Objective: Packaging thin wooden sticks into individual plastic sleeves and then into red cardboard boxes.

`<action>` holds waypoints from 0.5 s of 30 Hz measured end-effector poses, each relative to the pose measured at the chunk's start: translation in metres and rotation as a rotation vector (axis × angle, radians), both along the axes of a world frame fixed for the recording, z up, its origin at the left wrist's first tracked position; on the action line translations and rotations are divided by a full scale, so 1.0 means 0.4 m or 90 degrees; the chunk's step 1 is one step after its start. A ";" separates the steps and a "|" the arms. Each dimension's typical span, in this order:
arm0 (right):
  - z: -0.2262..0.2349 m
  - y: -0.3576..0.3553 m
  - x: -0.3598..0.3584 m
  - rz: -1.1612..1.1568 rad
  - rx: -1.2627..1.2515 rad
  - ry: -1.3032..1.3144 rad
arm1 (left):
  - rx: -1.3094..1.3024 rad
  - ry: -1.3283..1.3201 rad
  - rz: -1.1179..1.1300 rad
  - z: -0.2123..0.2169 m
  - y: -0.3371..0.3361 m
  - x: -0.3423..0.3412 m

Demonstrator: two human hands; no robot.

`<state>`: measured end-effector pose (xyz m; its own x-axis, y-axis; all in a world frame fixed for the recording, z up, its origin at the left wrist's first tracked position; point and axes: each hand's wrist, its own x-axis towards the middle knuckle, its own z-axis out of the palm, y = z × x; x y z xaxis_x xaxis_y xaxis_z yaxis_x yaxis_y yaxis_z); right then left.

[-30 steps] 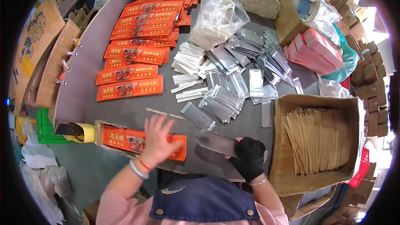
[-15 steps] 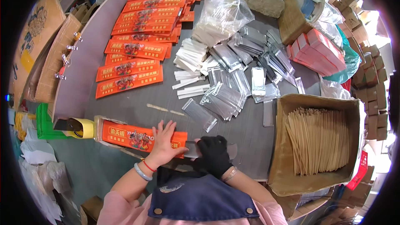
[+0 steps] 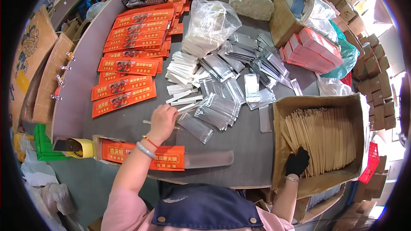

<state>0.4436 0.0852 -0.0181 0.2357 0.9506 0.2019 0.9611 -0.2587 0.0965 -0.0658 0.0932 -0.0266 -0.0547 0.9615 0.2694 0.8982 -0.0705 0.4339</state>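
Note:
My left hand (image 3: pixel 162 122), bare with a red cord and a bracelet at the wrist, has its fingers pinched on the end of a narrow white paper packet (image 3: pixel 186 107), beside a loose pile of similar packets (image 3: pixel 181 69). In the black glove, my right hand (image 3: pixel 296 162) reaches into a cardboard box and closes on the near ends of wooden chopsticks (image 3: pixel 323 139); its fingertips are hard to make out. Before me lies an orange printed sleeve (image 3: pixel 169 158), partly behind my left forearm. A clear plastic sleeve (image 3: pixel 209 159) sticks out of its right end.
Orange sleeves (image 3: pixel 124 98) overlap in a column at the left. Flat clear packets (image 3: pixel 218 111) are heaped mid-table, with a filled plastic bag (image 3: pixel 209 25) behind. The chopstick box (image 3: pixel 278 145) stands at the right edge, pink-red bundles (image 3: pixel 314 51) beyond. A yellow roll (image 3: pixel 85 148) sits left.
Both hands have left the orange sleeve. My left hand moved up to the white packets and pinched one; my right hand moved right into the chopstick box. The view has shifted slightly.

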 end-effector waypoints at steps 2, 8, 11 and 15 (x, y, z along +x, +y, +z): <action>-0.042 0.001 0.034 0.040 0.001 0.038 | 0.005 -0.009 -0.070 -0.015 -0.012 0.011; -0.024 0.000 -0.007 0.086 0.191 0.180 | -0.076 0.089 -0.217 0.021 0.017 0.051; 0.136 -0.010 -0.106 0.043 0.323 0.434 | -0.148 0.076 -0.214 0.016 0.006 0.024; 0.025 0.019 -0.138 0.038 0.450 0.606 | -0.093 0.051 -0.207 0.015 0.000 0.047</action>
<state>0.3886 0.0927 -0.0080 0.5348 0.7127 0.4540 0.5811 0.0798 -0.8099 -0.0470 0.0933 -0.0205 0.2765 0.9536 0.1190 0.8705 -0.3010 0.3894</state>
